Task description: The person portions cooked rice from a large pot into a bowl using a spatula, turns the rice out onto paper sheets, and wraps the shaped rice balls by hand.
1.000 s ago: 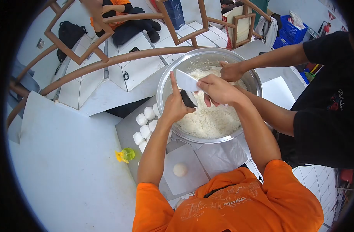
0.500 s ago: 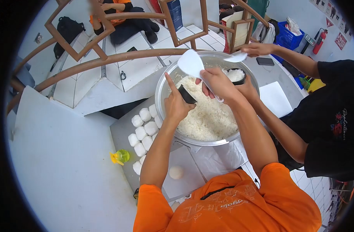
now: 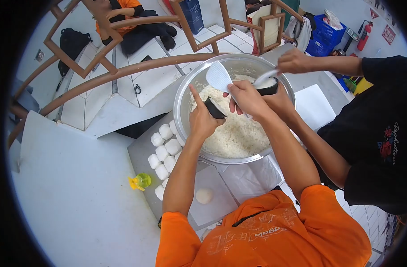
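A large round metal pot [image 3: 182, 118] holds white rice [image 3: 239, 135]. Over its left part, my left hand [image 3: 204, 118] grips a small black bowl [image 3: 214, 108], tilted, with the index finger stretched out. My right hand [image 3: 248, 99] is closed on the handle of a white rice paddle [image 3: 219, 78], whose blade is raised above the rice beside the bowl. Across the pot, a co-worker's hand [image 3: 281, 103] holds another black bowl [image 3: 269, 88] with rice in it, and the co-worker's other hand [image 3: 294, 61] has a white paddle [image 3: 265, 77] at that bowl.
Several white wrapped lumps [image 3: 161, 151] lie left of the pot. A yellow-green spray bottle [image 3: 141, 180] stands further left. One round rice ball [image 3: 204, 196] rests on a sheet near my body. A brown metal railing [image 3: 137, 69] curves behind the pot.
The co-worker's hands have come up from the rice with a filled bowl and a paddle, and the paddle has moved onto that bowl. My paddle has swung more upright beside my bowl.
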Available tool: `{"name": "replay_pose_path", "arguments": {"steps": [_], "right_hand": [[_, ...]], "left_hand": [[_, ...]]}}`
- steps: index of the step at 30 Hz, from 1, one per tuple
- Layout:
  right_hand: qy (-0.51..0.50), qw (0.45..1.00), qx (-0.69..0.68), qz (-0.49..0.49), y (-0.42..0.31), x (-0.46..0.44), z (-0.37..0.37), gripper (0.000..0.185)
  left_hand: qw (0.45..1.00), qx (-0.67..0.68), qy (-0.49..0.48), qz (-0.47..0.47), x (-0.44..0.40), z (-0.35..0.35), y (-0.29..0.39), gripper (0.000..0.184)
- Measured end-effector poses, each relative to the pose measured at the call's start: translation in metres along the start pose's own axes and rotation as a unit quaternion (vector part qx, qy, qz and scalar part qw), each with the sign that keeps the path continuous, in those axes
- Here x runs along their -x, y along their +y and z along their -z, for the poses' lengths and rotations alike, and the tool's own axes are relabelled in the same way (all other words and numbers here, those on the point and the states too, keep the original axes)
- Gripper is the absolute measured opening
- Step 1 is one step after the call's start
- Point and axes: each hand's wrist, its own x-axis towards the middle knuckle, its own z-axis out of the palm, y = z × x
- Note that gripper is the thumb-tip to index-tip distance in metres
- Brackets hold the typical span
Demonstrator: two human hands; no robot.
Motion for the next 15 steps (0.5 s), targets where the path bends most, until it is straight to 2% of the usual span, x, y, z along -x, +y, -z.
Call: {"name": "replay_pose_path", "arguments": {"steps": [1,3,4,6,7,10,11,12,14,15], "right_hand": [[0.013,0.999,0.03,0.014,0.001,0.002,0.001,0.037],[0.046,0.994,0.092,0.034,-0.004,0.006,0.004,0.038],[0.078,0.987,0.122,0.077,-0.005,0.01,0.007,0.038],[0.14,0.96,0.179,0.162,-0.009,0.02,0.01,0.036],[0.159,0.951,0.214,0.16,-0.012,0.027,0.012,0.032],[0.255,0.885,0.249,0.298,-0.019,0.055,0.007,0.028],[0.262,0.858,0.279,0.342,-0.01,0.06,0.008,0.035],[0.228,0.852,0.36,0.306,-0.005,0.066,0.009,0.037],[0.145,0.818,0.508,0.226,0.01,0.086,0.005,0.041],[0.132,0.824,0.503,0.225,0.016,0.093,-0.005,0.041]], "left_hand": [[1.0,0.009,-0.01,0.01,0.001,0.0,0.0,0.159],[0.999,0.045,-0.016,0.006,0.007,-0.003,-0.003,0.146],[0.998,0.064,-0.02,0.005,0.012,-0.005,-0.005,0.14],[0.989,0.137,-0.042,-0.029,0.023,-0.004,-0.013,0.119],[0.983,0.172,-0.052,-0.046,0.029,-0.001,-0.018,0.109],[0.947,0.317,0.032,-0.032,0.064,0.016,-0.019,0.092],[0.922,0.383,0.041,-0.037,0.074,0.021,-0.027,0.095],[0.897,0.438,0.047,-0.03,0.09,0.03,-0.03,0.101],[0.876,0.471,0.074,-0.074,0.123,0.038,-0.043,0.101],[0.878,0.468,0.079,-0.06,0.14,0.041,-0.048,0.101]]}}
